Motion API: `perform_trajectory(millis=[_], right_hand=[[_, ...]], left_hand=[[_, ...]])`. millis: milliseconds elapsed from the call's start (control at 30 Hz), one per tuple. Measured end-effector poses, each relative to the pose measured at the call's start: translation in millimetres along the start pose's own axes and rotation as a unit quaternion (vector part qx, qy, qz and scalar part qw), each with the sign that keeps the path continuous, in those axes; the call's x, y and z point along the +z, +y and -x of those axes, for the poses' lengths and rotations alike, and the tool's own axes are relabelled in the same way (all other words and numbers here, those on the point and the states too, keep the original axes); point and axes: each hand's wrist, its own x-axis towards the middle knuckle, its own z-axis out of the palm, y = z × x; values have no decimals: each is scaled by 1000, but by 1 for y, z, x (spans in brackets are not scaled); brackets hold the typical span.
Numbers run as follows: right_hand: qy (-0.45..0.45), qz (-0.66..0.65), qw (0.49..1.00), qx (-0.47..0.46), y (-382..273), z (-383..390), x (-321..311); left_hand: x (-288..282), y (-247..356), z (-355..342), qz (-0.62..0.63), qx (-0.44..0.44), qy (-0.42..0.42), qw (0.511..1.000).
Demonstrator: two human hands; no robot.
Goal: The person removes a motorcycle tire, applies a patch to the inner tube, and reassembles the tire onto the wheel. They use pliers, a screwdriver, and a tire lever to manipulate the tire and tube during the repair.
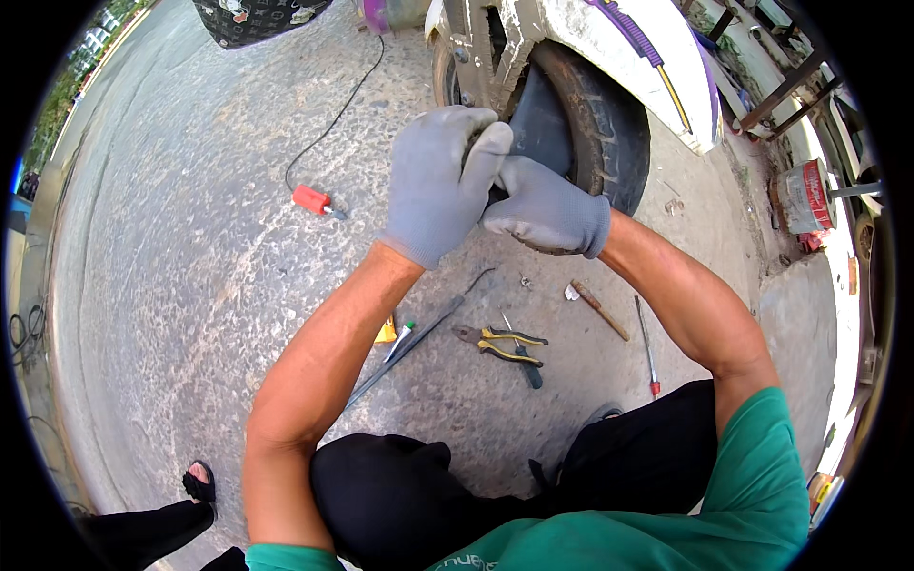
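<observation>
My left hand (438, 186) and my right hand (552, 205), both in grey work gloves, are together just in front of a motorbike wheel with a black tyre (633, 152). Their fingers are bent and pressed closed, the two thumbs close to each other. What they grip is hidden by the gloves; a little dark material shows between them. A dark rubber-like flap (543, 124) lies inside the wheel opening behind my right hand. Above hangs a white fender with purple trim (609, 48), beside scuffed metal bodywork (476, 67).
On the concrete lie yellow-handled pliers (490, 340), a screwdriver (529, 369), a long dark rod (409, 350), a small tube (400, 341), a brown stick (602, 310) and a thin red-ended rod (648, 352). A red-handled corded tool (312, 200) is left; a red-and-white bucket (804, 195) right. Another person's foot (199, 483) is lower left.
</observation>
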Motion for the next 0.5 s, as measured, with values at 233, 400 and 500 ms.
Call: perform_trajectory(millis=[233,400,500], right_hand=[[16,-152,981,121,-27,1,-9],[66,-234,963,120,-33,-2,-1],[93,-234,956,150,-27,-2,2]], left_hand=[[-29,-46,42,238,-431,-24,870],[-15,-32,57,391,-461,-148,783],[-7,-21,51,394,-427,-171,796]])
